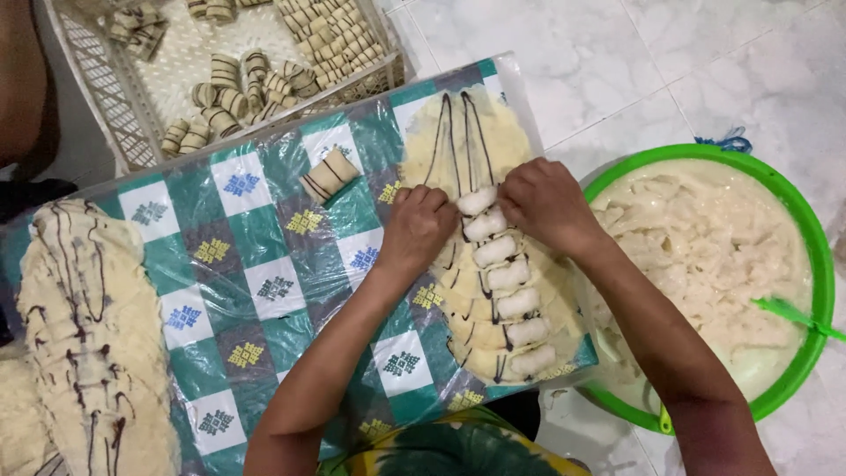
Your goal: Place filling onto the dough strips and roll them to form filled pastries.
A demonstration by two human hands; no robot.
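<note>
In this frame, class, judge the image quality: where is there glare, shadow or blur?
Head view: even light; soft glare on the plastic sheet; faint shadow beneath both hands; the dough strip is sharp; the green basin bows slightly near the edge.

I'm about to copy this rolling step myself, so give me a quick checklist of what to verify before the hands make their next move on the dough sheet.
1. Both hands on the work: left hand and right hand both press at the top filling piece. Ok.
2. Filling row laid in a line along the dough sheet: seven pale pieces, close together. Ok.
3. Dark stripes on the sheet: present, running lengthwise. Ok.
4. Sheet lies on the plastic-covered checked cloth: flat, near the edge. Ok.
5. Whether the dough is sticking to the plastic: cannot tell.
6. Room in the white tray for finished rolls: bare floor shows. Ok.
</note>
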